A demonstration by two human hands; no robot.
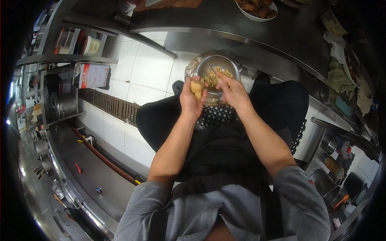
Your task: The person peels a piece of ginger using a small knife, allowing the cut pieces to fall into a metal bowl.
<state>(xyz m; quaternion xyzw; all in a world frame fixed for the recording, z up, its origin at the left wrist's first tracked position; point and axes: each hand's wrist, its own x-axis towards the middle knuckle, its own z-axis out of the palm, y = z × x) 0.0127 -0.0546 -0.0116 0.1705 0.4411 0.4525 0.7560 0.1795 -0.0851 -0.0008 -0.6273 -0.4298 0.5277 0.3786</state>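
My left hand (pixel 191 96) is closed around a knobby, pale tan piece of ginger (pixel 197 87). Beside it, my right hand (pixel 234 89) grips a small knife (pixel 211 67), whose thin blade points up and to the left; its handle is hidden in the fingers. Both hands are over the near part of a round metal bowl (pixel 235 66) between my knees. Yellowish-brown pieces and scraps (pixel 223 71) lie in the bowl. Clear plastic (pixel 191 67) shows around the bowl's outside.
A steel counter (pixel 193 20) runs along the far side, with a white bowl (pixel 261 18) of brown food on it. A floor drain grate (pixel 108 105) crosses the white tiles at left, near a red-and-white tin (pixel 93 75). Pots (pixel 329 144) stand on the right.
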